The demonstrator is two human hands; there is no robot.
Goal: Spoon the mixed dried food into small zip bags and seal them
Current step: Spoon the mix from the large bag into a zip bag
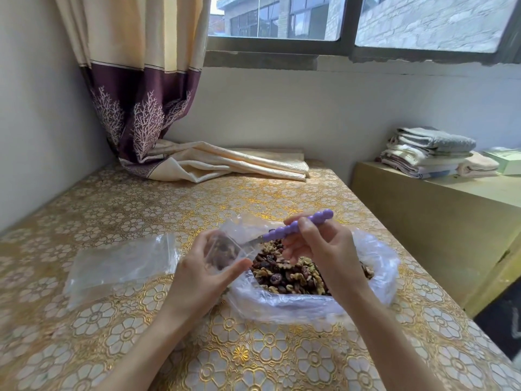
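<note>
Filling stage, mid-task. My left hand [207,263] curls its grip round a small zip bag [225,251], thumb across the front and fingers behind, holding its mouth open and tilted toward my right hand [313,244]. The bag already carries some dark and tan pieces in its lower part; it is not full and its zip is unsealed. My right hand pinches the purple beaded handle of the spoon [296,227] between thumb and fingertips, and the bowl end passes into the bag's mouth, just beside my left fingertips; whether the bowl is loaded I cannot tell through the plastic. Directly below and beyond both grips lies the big open plastic bag [375,266] of mixed dried food [287,273], nuts and dried fruit, much of it unportioned. Left of my left hand, apart from it, empty clear bags [118,263] lie flat on the table [253,356]. No sealed bag shows; judged so, most of the filling and all sealing remain.
</note>
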